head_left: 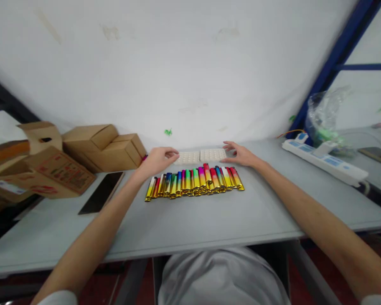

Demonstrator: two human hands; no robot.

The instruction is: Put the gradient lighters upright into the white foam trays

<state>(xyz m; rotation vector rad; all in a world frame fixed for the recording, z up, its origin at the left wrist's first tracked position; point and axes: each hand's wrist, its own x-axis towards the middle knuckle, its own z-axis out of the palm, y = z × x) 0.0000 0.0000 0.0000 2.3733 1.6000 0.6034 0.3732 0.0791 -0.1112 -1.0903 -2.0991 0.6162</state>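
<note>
A row of several colourful lighters with gold ends lies side by side on the grey table. Just behind the row sit two white trays, the left tray and the right tray, each dotted with small holes. My left hand rests at the left end of the left tray, fingers curled onto its edge. My right hand lies at the right end of the right tray, fingers spread and touching its edge. Neither hand lifts anything.
Cardboard boxes are stacked at the left, with a printed carton in front. A dark phone lies left of the lighters. A white power strip and a plastic bag stand at the right. A white wall is close behind.
</note>
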